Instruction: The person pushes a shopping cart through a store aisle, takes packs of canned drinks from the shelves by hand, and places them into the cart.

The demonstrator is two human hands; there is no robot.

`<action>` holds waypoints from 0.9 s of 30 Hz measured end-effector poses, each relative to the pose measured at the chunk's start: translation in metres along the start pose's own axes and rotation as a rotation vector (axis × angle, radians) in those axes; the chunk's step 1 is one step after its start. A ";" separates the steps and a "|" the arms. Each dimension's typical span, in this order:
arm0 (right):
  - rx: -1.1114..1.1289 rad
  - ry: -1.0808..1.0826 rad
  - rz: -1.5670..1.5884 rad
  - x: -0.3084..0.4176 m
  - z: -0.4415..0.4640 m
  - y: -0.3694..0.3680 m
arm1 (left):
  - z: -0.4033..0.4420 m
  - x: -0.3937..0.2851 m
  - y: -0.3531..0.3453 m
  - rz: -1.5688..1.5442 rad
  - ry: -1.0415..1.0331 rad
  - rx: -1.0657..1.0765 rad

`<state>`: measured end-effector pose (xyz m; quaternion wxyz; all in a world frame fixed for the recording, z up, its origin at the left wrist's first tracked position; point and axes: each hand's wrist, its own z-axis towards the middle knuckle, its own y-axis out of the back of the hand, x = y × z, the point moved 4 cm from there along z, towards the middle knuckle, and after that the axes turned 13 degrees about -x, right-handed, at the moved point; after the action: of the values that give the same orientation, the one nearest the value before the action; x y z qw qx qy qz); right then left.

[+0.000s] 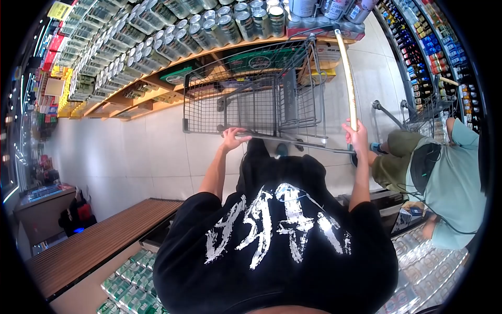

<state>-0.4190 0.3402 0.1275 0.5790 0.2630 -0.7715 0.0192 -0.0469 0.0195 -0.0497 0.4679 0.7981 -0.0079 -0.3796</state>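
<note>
An empty grey wire shopping cart (240, 107) stands sideways in front of me, its pale handle bar (348, 78) on the right. My right hand (356, 137) is closed around the near end of that handle. On the cart's near top rim rests my left hand (235, 138), with its fingers apart and the thumb pointing right; it touches the rim without wrapping round it.
Shelves with rows of cans (198, 34) run along the far side. A person in a light shirt (449, 175) stands close on my right, beside another cart (431, 112). Bottle shelves (418, 47) rise behind. A slatted wooden ledge (104, 240) and green can packs (136, 277) lie lower left.
</note>
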 end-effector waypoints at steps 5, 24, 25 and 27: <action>0.011 -0.010 0.011 0.001 0.001 0.002 | -0.007 -0.006 -0.001 -0.025 0.011 -0.040; -0.016 -0.040 0.005 0.013 -0.012 -0.012 | 0.011 0.004 0.013 -0.008 -0.043 -0.029; -0.016 -0.044 0.010 0.013 -0.013 -0.014 | 0.015 0.009 0.012 0.003 -0.046 -0.023; -0.021 -0.053 0.018 0.012 -0.018 -0.016 | 0.019 0.011 0.016 0.028 -0.053 -0.007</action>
<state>-0.3989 0.3274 0.1399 0.5609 0.2504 -0.7891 0.0094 -0.0456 -0.0077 -0.0498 0.4754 0.7859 -0.0303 -0.3943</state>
